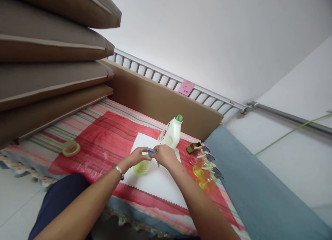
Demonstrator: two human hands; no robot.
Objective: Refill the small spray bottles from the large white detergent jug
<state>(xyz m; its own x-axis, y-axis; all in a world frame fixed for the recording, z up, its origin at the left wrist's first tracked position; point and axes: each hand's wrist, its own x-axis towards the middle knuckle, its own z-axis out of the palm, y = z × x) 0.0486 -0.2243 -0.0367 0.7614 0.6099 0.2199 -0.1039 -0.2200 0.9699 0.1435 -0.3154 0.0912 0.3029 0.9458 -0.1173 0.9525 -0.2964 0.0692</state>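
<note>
My left hand (pixel 138 156), with a silver bracelet at the wrist, is closed with its fingertips on a small flat grey piece (pixel 151 150). My right hand (pixel 166 154) pinches the same piece from the other side; its exact kind does not show. Just below the left hand stands a clear round container with yellow-green liquid (pixel 141 168), its top partly covered by the fingers. Both hands are above a white cloth (pixel 166 186) with a zigzag edge. Behind the right hand a white jug-like bottle (pixel 172 131) with a green spout stands upright.
At the right is a row of small bottles (pixel 204 179) with yellow and orange liquid, beside a brown dropper bottle (pixel 191 148). A round pale lid-like dish (pixel 71 148) lies left on the red sheet (pixel 90 143). Stacked brown cushions (pixel 52 49) rise at the left.
</note>
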